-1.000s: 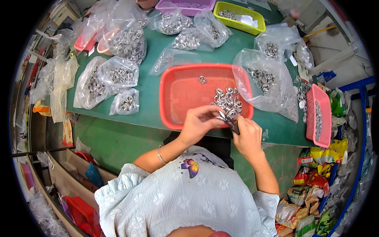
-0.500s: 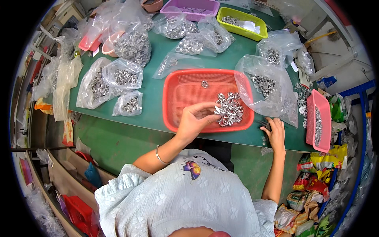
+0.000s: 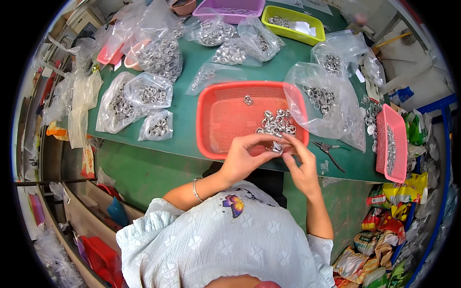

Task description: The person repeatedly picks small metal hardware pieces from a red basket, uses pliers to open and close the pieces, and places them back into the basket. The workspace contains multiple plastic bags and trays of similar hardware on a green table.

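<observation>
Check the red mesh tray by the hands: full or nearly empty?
Nearly empty. The red mesh tray shows mostly bare mesh, with one pile of metal rings at its near right and a lone ring farther back.

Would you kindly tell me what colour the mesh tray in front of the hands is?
The mesh tray is red-orange, seen best in the head view.

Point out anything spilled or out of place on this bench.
A few loose metal rings lie scattered on the green table between the clear bag and the pink tray, outside any container. One single ring sits apart in the red basket.
</observation>
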A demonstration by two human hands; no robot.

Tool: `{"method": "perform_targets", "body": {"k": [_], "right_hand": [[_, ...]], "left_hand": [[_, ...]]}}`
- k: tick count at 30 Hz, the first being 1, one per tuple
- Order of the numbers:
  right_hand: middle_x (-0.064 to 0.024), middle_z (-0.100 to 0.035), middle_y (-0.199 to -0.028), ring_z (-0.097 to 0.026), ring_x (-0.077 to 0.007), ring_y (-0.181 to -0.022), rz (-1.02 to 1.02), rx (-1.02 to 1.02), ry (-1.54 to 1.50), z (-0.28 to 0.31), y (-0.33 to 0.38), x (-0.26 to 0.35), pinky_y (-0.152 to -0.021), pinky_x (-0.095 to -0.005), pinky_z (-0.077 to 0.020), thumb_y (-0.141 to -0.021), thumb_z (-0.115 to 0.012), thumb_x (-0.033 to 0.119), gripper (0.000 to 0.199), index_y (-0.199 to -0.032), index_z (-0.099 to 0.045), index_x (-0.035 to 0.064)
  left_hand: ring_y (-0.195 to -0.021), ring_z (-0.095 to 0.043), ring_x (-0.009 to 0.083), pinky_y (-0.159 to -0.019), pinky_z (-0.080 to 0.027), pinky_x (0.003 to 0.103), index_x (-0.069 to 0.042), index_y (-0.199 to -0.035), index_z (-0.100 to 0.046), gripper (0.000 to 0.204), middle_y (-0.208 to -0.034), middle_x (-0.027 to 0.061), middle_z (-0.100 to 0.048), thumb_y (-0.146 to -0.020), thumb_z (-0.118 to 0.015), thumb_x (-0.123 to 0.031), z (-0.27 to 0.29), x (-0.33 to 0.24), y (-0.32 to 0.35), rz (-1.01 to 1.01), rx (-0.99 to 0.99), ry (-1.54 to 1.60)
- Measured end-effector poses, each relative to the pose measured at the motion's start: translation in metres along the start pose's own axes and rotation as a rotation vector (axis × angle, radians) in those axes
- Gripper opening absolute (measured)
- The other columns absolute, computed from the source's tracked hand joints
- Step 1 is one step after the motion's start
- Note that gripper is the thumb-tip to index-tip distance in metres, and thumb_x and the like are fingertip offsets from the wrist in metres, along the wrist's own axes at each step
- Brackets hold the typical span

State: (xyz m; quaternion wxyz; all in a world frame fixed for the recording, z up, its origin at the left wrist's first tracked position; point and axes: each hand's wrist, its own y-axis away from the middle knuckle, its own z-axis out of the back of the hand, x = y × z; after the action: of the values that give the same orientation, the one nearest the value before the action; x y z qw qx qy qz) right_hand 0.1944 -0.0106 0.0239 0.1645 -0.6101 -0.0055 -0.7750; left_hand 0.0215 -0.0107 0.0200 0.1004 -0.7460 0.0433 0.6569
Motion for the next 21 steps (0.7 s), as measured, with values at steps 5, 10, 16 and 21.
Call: {"method": "perform_targets", "body": {"k": [5, 10, 16, 21], "right_hand": [[-0.0086, -0.060, -0.096, -0.058, -0.0126, -0.086, -0.145, 0.036, -0.440, -0.010, 0.004, -0.011, -0.076, -0.0241, -0.0467, -0.085, -0.053, -0.002, 0.020, -0.105, -0.053, -0.0064], [-0.0066, -0.059, -0.091, -0.058, -0.0122, -0.085, -0.182, 0.000, -0.507, -0.012, 0.004, -0.002, -0.073, -0.0242, -0.0478, -0.086, -0.052, -0.002, 0.016, -0.101, -0.053, -0.0055], [-0.0071, -0.060, -0.088, -0.058, -0.0108, -0.078, -0.213, -0.002, -0.532, -0.008, 0.006, -0.004, -0.070, -0.0238, -0.0479, -0.086, -0.051, -0.001, 0.014, -0.100, -0.052, -0.0048], [-0.0059, -0.060, -0.088, -0.058, -0.0095, -0.079, -0.215, -0.062, -0.523, -0.010, 0.009, 0.003, -0.070, -0.0228, -0.0478, -0.086, -0.052, -0.001, 0.012, -0.098, -0.054, -0.0050]], "left_hand": [[-0.088, -0.061, 0.0192, -0.077, -0.048, 0.029, 0.001, -0.099, -0.062, 0.028, -0.095, 0.0106, -0.063, -0.071, -0.066, 0.003, -0.003, -0.018, 0.000, -0.170, 0.028, -0.360], [-0.083, -0.060, 0.0205, -0.073, -0.049, 0.029, -0.001, -0.103, -0.062, 0.031, -0.091, 0.0105, -0.062, -0.072, -0.063, 0.005, 0.003, -0.025, -0.004, -0.203, 0.142, -0.337], [-0.079, -0.059, 0.0201, -0.070, -0.049, 0.029, -0.002, -0.107, -0.061, 0.032, -0.092, 0.0101, -0.061, -0.076, -0.059, 0.006, 0.005, -0.031, -0.006, -0.121, 0.255, -0.223], [-0.077, -0.060, 0.0222, -0.066, -0.049, 0.028, 0.001, -0.101, -0.063, 0.027, -0.092, 0.0111, -0.060, -0.075, -0.059, 0.007, 0.009, -0.024, -0.004, -0.290, 0.159, -0.473]]}}
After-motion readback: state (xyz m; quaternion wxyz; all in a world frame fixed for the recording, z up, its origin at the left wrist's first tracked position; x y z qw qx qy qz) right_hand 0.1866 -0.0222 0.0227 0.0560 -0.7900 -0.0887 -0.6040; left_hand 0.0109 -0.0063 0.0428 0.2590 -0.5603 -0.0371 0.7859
